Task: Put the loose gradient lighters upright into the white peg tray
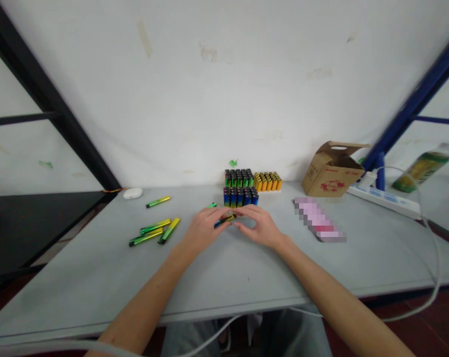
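My left hand [205, 225] is closed around a blue and yellow lighter [225, 221], which lies tilted between my hands. At its right end, the curved fingers of my right hand [259, 225] meet the lighter, with the thumb below. Just behind my hands stand upright rows of blue lighters [240, 197]. Further back are rows of green lighters with dark tops [239, 177] and, to their right, a block of yellow lighters [268, 182]. A green piece [212, 205], partly hidden, shows behind my left hand.
Several green-yellow lighters [146, 237] lie loose at the left, one [158, 202] further back. A white case [132, 193] sits near the wall. At right are an open cardboard box [330, 173], a blurred pink object [317, 218], a power strip [386, 201] and a bottle [421, 168].
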Demonstrator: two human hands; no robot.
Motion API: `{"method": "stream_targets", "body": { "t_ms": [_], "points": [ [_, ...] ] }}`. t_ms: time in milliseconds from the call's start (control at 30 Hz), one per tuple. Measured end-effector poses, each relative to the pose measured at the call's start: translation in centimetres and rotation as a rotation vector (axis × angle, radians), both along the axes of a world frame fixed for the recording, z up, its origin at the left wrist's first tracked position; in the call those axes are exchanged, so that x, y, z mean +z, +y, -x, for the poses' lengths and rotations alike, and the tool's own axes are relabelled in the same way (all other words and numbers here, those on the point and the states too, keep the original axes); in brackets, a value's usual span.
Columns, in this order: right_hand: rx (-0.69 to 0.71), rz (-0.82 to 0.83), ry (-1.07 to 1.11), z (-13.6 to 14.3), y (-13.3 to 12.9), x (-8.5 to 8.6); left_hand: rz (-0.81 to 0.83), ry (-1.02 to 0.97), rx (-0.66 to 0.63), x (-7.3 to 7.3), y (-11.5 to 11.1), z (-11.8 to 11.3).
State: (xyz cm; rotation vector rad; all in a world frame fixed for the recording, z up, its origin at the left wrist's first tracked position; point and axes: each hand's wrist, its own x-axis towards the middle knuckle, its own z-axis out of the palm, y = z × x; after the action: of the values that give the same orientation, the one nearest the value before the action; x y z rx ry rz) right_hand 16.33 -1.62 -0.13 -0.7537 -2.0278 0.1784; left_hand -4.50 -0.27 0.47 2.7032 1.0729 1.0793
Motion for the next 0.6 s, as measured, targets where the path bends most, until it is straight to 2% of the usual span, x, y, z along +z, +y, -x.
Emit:
{"method": "stream_targets", "body": {
  "t_ms": [133,333,500,600],
  "points": [
    [-0.033,0.048,0.038,0.0,0.4,-0.3,0.064,-0.031,0.047,-0.5,0.0,-0.2],
    [0.023,0.194,0.043,0.2,0.2,-0.1,0.099,-0.038,0.041,-0.5,-0.2,-0.4],
    [-0.067,0.329,0.315,0.5,0.6,-0.4,0.243,-0.12,0.079,0.1,-0.4,-0.8],
    [-0.071,0.435,0.429,0.3,1.0,-0.4,0.379,-0.215,0.076,0.9,-0.5,-1.1]
  ]
}}
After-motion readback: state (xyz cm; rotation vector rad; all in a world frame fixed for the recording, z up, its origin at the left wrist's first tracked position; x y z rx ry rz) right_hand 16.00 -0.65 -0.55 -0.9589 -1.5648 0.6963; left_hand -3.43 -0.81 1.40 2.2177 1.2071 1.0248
